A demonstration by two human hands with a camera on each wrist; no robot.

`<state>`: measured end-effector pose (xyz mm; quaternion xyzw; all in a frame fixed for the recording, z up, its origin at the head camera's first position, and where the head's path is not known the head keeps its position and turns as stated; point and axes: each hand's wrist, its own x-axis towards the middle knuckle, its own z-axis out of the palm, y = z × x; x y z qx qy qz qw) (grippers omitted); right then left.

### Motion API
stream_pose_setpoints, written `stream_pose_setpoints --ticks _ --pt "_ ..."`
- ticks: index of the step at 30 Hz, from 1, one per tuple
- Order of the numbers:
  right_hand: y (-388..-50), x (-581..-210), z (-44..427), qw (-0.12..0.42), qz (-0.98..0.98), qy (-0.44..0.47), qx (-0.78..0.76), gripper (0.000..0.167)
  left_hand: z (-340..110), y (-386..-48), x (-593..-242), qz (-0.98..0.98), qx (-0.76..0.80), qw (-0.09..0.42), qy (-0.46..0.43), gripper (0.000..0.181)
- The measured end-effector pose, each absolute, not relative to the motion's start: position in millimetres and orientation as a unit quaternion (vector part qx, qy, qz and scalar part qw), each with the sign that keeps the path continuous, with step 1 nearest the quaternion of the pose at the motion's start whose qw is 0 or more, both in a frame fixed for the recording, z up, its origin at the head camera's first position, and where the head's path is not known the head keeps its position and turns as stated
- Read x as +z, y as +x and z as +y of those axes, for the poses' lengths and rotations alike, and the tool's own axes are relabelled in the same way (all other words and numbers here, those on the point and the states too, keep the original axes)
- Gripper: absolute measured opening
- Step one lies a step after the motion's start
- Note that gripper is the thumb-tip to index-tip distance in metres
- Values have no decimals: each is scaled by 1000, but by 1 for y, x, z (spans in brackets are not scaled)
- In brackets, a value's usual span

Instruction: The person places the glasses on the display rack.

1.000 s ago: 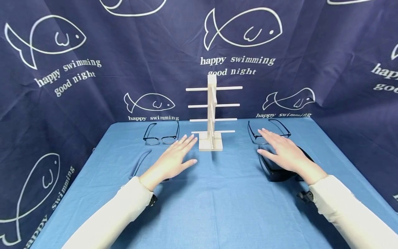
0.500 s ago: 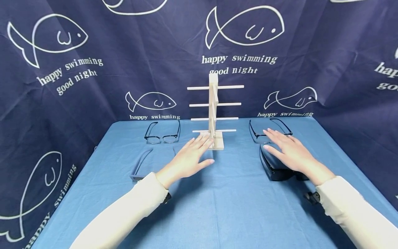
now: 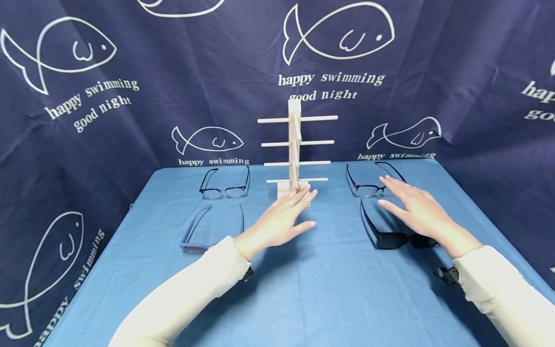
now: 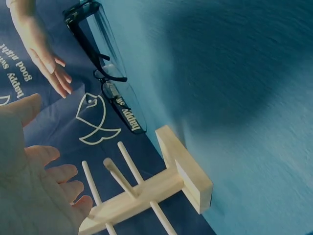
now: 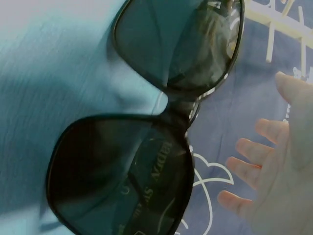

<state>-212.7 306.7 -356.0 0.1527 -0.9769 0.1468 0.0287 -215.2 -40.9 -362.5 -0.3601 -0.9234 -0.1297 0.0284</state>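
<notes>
Fingers spread, my left hand (image 3: 277,221) hovers in front of the wooden stand (image 3: 294,149), its fingertips overlapping the base in the head view. It holds nothing; the left wrist view shows the palm (image 4: 39,186) beside the stand's pegs (image 4: 120,178). My right hand (image 3: 420,212) is also empty, with straight fingers, above the black sunglasses (image 3: 391,240). Those sunglasses loom large in the right wrist view, near the relaxed fingers (image 5: 244,171). Behind them, dark-framed eyeglasses (image 3: 366,191) are partly covered by the right fingertips.
Blue-framed sunglasses (image 3: 194,248) lie at the front left, partly behind the left sleeve (image 3: 204,284). Another pair of half-rimmed eyeglasses (image 3: 223,193) lies behind them. A blue cloth (image 3: 329,299) covers the table, and a navy fish-print curtain (image 3: 243,62) encloses the back and sides.
My left hand has moved right, from beside the stand to in front of its base, uncovering the blue-framed sunglasses. My right hand has drifted slightly right. The glasses and stand stay put.
</notes>
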Motion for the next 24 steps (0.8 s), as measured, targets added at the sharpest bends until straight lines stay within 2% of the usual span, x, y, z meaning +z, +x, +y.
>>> stream_pose_setpoints --ticks 10,24 --pt "-213 -356 323 39 -976 144 156 73 -23 -219 -363 -920 -148 5 -362 73" --pt "-214 -353 351 20 -976 92 195 83 4 -222 -368 -917 -263 -55 -295 75"
